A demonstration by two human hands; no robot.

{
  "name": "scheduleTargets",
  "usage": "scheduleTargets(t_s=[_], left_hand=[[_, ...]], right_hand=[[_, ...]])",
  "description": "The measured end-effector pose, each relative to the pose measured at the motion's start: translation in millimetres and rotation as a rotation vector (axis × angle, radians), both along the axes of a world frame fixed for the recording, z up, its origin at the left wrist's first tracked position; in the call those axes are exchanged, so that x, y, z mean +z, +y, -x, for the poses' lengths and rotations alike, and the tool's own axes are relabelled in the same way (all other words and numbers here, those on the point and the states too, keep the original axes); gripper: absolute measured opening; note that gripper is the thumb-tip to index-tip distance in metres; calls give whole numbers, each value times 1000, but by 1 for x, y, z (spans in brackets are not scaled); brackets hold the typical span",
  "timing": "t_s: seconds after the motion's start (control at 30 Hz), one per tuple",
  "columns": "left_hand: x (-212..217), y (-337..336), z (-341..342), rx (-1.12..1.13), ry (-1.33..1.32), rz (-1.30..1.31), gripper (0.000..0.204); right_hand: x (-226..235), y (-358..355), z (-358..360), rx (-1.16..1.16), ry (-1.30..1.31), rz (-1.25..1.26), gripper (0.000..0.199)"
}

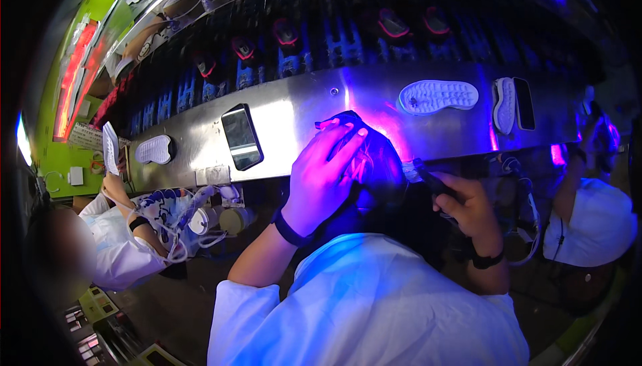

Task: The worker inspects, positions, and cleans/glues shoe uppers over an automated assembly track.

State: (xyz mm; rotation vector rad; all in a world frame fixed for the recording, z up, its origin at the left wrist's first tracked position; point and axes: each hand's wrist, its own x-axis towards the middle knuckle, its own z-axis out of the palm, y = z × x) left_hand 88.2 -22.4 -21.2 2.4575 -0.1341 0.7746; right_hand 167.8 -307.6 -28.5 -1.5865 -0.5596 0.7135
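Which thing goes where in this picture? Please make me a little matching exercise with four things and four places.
Things
1. dark-handled brush
2. rectangular black-framed phone with a grey screen
3. long white shoe sole
4. dark shoe-like pieces with pink-red rims

Places
A. beyond the silver metal bench
B. on the bench, left of the left hand
C. in the right hand
D. on the bench, bumpy face up

Pairs: 1-C, 2-B, 3-D, 4-A
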Motion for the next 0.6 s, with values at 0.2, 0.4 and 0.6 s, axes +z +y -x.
scheduleTargets(t_s=[0.2,0.4,0.6], left_hand=[[-6,3,11,72,92,3,57],[-10,6,24,132,182,20,49],[-7,19,31,105,320,100,49]], right_hand=[[0,0,25,-60,76,55,42],[-12,13,36,-153,-308,120,40],[26,28,17,-49,-639,251,42]])
